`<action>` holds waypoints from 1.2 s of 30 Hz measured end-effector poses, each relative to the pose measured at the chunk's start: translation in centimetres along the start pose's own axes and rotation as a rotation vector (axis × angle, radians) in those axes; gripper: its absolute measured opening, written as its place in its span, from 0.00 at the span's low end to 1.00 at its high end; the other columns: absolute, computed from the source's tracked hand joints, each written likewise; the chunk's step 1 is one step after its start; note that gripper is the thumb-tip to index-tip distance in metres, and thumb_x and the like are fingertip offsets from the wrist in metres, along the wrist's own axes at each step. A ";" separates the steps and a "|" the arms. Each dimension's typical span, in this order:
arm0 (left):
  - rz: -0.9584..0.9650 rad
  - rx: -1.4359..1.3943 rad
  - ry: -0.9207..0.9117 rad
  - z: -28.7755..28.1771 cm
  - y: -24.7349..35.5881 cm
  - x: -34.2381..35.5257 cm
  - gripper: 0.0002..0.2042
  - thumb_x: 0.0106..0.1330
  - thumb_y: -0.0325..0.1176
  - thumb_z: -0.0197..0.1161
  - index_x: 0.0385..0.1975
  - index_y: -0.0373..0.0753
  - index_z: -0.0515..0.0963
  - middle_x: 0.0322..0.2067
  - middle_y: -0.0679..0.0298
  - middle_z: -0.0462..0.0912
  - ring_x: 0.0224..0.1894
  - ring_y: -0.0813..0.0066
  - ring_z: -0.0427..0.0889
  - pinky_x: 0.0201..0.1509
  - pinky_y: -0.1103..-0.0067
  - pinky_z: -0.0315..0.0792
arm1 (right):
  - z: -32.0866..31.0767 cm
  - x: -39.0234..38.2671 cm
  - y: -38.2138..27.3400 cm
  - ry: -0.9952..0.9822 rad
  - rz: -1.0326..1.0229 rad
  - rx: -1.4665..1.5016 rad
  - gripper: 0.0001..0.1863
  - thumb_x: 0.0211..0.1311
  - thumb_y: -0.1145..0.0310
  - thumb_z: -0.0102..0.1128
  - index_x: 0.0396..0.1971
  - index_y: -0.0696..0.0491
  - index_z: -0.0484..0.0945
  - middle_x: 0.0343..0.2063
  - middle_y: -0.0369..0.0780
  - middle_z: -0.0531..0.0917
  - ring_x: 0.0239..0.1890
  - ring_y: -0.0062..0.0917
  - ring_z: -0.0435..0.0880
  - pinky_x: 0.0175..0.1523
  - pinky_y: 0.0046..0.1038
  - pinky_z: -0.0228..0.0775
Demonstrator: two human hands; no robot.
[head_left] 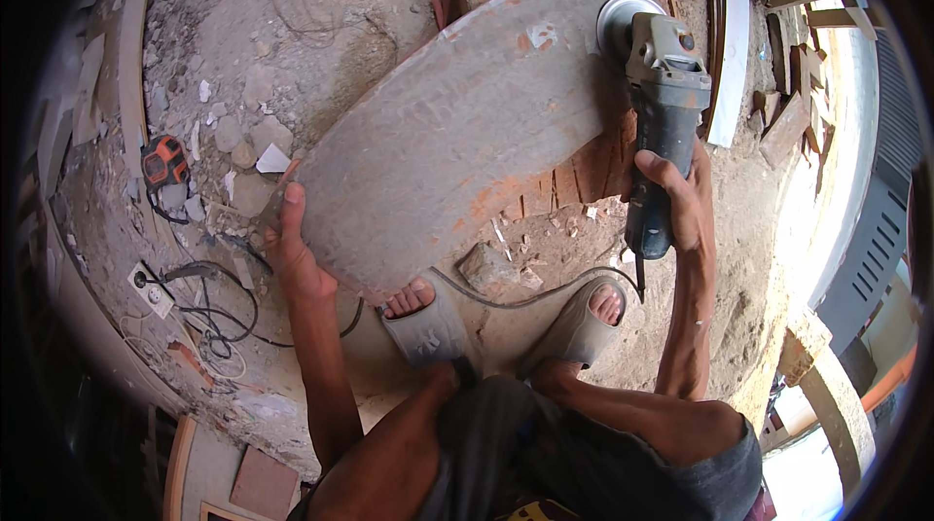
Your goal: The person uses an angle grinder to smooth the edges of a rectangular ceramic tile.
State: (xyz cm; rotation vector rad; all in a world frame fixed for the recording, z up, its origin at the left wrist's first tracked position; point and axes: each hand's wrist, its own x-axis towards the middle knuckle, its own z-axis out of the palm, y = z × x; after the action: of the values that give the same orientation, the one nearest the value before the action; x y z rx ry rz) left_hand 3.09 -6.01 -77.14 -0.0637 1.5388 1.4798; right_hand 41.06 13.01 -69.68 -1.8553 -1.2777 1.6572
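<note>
A: What's far L?

B: White rectangular socket plate (153,293) w/ a black plug, on dusty grey-brown ground (219,54). Farther up, an orange-and-black tape measure (165,163). Just R of the plate, loops of thin black cable (255,312).

A: L hand?

B: L hand (300,263) is at the slab's L end: thumb on top, other fingers mostly hidden under the edge, so grasping it.

A: Which slab?

B: Long, flat grey slab w/ curved edges (457,132) & orange smudges. Runs from L hand up to the grinder, approx. mid-view, over an orange-brown block w/ dark slots (574,176). Can't tell the slab's material.

A: Below that?

B: Grey slip-on sandal (428,331) on L foot, then a rough grey-brown rock (488,268), then the matching R sandal (576,328).

A: R side?

B: Grey-and-black angle grinder (664,132), its round disc (620,23) at the slab's upper R end; contact's unclear. R hand (687,205) has its fingers wrapped round the grip, thumb across. Far R, brown wood scraps (786,130).
</note>
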 end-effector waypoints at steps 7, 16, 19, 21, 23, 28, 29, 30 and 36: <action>-0.009 0.024 -0.010 -0.2 -0.3 0.3 0.31 0.80 0.44 0.68 0.74 0.29 0.74 0.67 0.50 0.83 0.65 0.57 0.85 0.71 0.61 0.80 | 1.3 -0.3 -0.2 -0.001 0.011 -0.035 0.35 0.58 0.56 0.78 0.60 0.61 0.78 0.36 0.40 0.85 0.31 0.26 0.87 0.38 0.32 0.83; -0.016 0.083 -0.005 -0.6 -0.6 0.5 0.35 0.81 0.47 0.66 0.79 0.29 0.69 0.71 0.49 0.80 0.70 0.54 0.82 0.74 0.60 0.77 | 0.3 0.6 -0.1 0.040 -0.038 -0.080 0.34 0.58 0.54 0.78 0.60 0.59 0.80 0.39 0.39 0.85 0.37 0.25 0.86 0.43 0.30 0.80; -0.018 0.080 -0.013 -0.9 -0.6 0.6 0.35 0.82 0.47 0.65 0.79 0.30 0.69 0.71 0.49 0.79 0.71 0.54 0.81 0.75 0.60 0.76 | 1.3 0.2 -0.4 0.033 -0.029 -0.088 0.34 0.58 0.54 0.78 0.59 0.59 0.80 0.38 0.39 0.85 0.37 0.25 0.86 0.42 0.30 0.80; -0.040 0.077 -0.007 -0.6 -0.4 0.4 0.35 0.82 0.47 0.65 0.80 0.30 0.68 0.71 0.49 0.79 0.71 0.55 0.80 0.76 0.60 0.76 | 1.5 0.2 -0.6 0.010 -0.028 -0.115 0.34 0.58 0.54 0.78 0.59 0.59 0.80 0.38 0.39 0.85 0.36 0.25 0.86 0.42 0.30 0.80; -0.049 0.071 -0.011 -0.6 -0.5 0.5 0.35 0.82 0.47 0.65 0.80 0.30 0.67 0.72 0.50 0.78 0.72 0.55 0.79 0.76 0.60 0.75 | 1.3 0.4 -0.8 0.030 -0.040 -0.124 0.34 0.58 0.54 0.78 0.58 0.59 0.80 0.37 0.39 0.85 0.35 0.24 0.86 0.42 0.30 0.80; -0.046 0.074 -0.019 -1.1 -0.6 0.6 0.36 0.82 0.48 0.64 0.81 0.31 0.66 0.73 0.50 0.77 0.73 0.55 0.78 0.77 0.60 0.74 | 0.6 1.2 -0.8 0.056 -0.004 -0.098 0.32 0.58 0.54 0.77 0.57 0.59 0.80 0.36 0.40 0.85 0.32 0.25 0.86 0.38 0.31 0.80; -0.042 0.076 -0.023 -1.1 -0.7 0.6 0.37 0.82 0.49 0.64 0.81 0.31 0.65 0.73 0.50 0.76 0.73 0.55 0.78 0.77 0.60 0.74 | 0.4 1.3 -1.0 0.058 -0.002 -0.088 0.32 0.58 0.54 0.77 0.56 0.59 0.80 0.36 0.40 0.85 0.32 0.25 0.86 0.38 0.31 0.80; -0.039 0.078 -0.026 -1.1 -0.7 0.7 0.37 0.82 0.49 0.64 0.81 0.31 0.65 0.73 0.49 0.76 0.73 0.55 0.78 0.77 0.60 0.74 | 0.2 1.5 -1.1 0.059 -0.001 -0.078 0.32 0.58 0.54 0.77 0.56 0.59 0.80 0.35 0.40 0.85 0.32 0.25 0.86 0.37 0.31 0.80; -0.016 0.097 -0.052 -1.5 -1.0 0.9 0.37 0.82 0.49 0.64 0.81 0.30 0.65 0.74 0.48 0.76 0.73 0.53 0.78 0.77 0.59 0.74 | 0.5 1.6 -1.0 0.047 -0.014 -0.063 0.32 0.57 0.54 0.77 0.56 0.59 0.80 0.35 0.40 0.85 0.28 0.25 0.85 0.35 0.31 0.80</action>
State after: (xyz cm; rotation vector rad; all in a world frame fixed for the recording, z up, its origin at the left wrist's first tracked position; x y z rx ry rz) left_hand 2.40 -6.96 -78.76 0.0194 1.5616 1.3823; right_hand 40.12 14.63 -70.04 -1.9055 -1.3343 1.5737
